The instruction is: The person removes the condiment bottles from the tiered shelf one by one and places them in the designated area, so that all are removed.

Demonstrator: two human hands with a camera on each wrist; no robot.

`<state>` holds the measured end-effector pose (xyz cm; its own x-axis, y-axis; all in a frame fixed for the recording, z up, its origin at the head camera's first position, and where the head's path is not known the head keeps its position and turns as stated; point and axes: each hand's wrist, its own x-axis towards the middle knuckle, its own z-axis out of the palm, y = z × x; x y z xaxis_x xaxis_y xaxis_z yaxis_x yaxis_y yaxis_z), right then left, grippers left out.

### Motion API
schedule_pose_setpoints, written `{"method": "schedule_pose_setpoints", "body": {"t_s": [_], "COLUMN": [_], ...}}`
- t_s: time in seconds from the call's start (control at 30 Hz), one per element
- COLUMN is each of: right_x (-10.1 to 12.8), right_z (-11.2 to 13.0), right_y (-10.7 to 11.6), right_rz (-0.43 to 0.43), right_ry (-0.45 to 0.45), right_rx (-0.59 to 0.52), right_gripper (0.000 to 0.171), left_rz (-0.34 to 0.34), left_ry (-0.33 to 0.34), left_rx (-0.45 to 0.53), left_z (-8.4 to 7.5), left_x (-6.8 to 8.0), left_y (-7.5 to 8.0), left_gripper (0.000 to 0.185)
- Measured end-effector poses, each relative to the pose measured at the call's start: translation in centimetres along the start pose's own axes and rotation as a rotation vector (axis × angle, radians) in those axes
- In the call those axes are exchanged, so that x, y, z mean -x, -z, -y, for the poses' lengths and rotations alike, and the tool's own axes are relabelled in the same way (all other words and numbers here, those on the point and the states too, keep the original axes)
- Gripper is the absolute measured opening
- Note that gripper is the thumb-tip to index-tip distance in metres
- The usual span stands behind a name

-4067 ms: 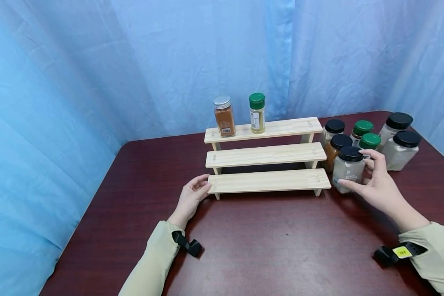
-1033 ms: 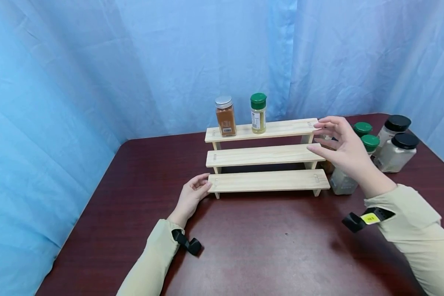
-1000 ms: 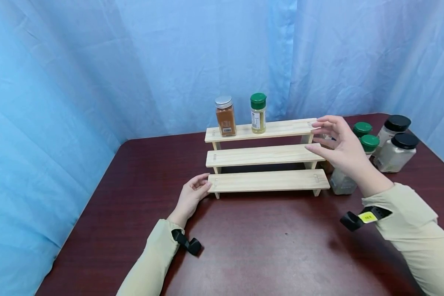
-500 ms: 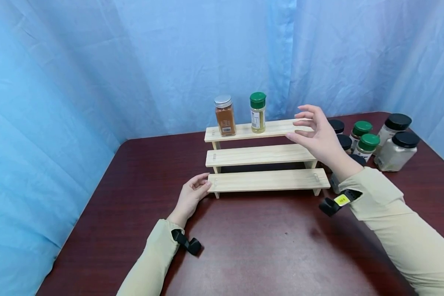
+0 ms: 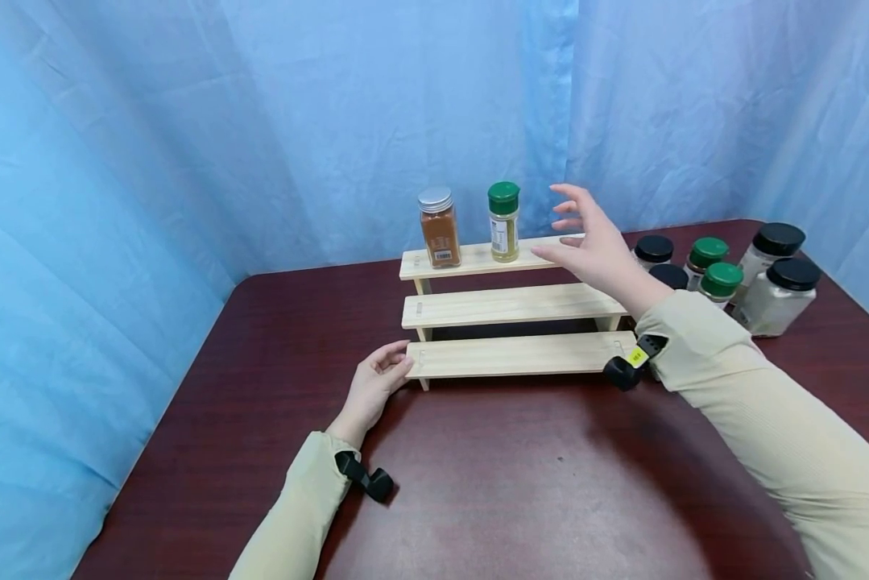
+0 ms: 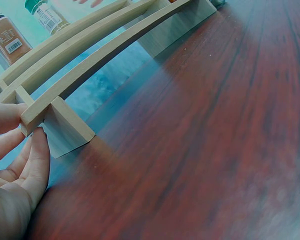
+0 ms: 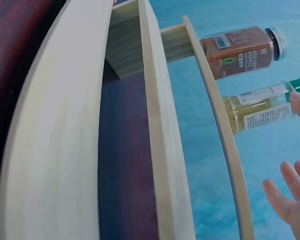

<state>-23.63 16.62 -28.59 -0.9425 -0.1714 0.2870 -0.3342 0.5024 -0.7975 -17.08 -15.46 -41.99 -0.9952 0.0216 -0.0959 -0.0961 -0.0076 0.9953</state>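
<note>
Head view: a pale wooden 3-tier rack [image 5: 521,306] is seen at the centre of the frame on a dark red table [image 5: 477,483], with blue curtain [image 5: 188,121] behind it. On the top tier, upper centre, 2 jars stand upright and just apart: an orange spice jar with a silver lid [image 5: 437,227] and, to its right, a yellowish spice jar with a green cap [image 5: 503,221]. The right hand [image 5: 586,242] is held above the right part of the top tier, fingers spread and straight, nothing gripped; it is near the green-capped jar but not touching it. The left hand [image 5: 376,383] is laid on the table at the lower left corner of the rack, its loosely bent fingers touching the end of the bottom tier, nothing being clasped; in the left wrist view the fingertips [image 6: 37,150] are pressed against the rack's leg. At the right of the frame, a cluster of black-lidded and green-capped jars [image 5: 724,270] is seen on the table beside the rack. In the right wrist view both top-tier jars appear at the upper right, the fingers [image 7: 290,195] apart from them.
</note>
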Motion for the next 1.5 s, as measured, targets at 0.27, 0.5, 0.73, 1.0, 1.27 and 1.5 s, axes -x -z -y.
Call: {"method": "schedule_pose_setpoints", "body": {"t_s": [0.27, 0.5, 0.73, 1.0, 1.27, 1.5], "right_x": [-1.5, -2.0, -2.2, -2.6, -2.7, -2.6], "right_z": [1.0, 1.4, 1.3, 0.5, 0.3, 0.6], "right_y": [-0.9, -1.7, -2.5, -3.8, -5.2, -5.5], "right_rz": [0.059, 0.083, 0.095, 0.038, -0.028, -0.068], "right_ry": [0.034, 0.044, 0.045, 0.08, 0.093, 0.094], "right_rx": [0.059, 0.087, 0.104, 0.085, 0.043, 0.037], "right_gripper": [0.086, 0.088, 0.087, 0.089, 0.09, 0.083], "left_rz": [-0.001, -0.008, -0.012, -0.023, -0.017, -0.01], "left_ry": [-0.001, -0.001, 0.007, 0.0, 0.005, -0.003], "left_rx": [-0.003, -0.012, -0.009, 0.004, 0.018, 0.02], "left_z": [-0.1, 0.1, 0.2, 0.1, 0.0, -0.2], "left_x": [0.0, 0.1, 0.1, 0.2, 0.2, 0.1], "left_y": [0.0, 0.1, 0.0, 0.0, -0.1, -0.2], "left_gripper": [0.042, 0.042, 0.041, 0.04, 0.041, 0.04]}}
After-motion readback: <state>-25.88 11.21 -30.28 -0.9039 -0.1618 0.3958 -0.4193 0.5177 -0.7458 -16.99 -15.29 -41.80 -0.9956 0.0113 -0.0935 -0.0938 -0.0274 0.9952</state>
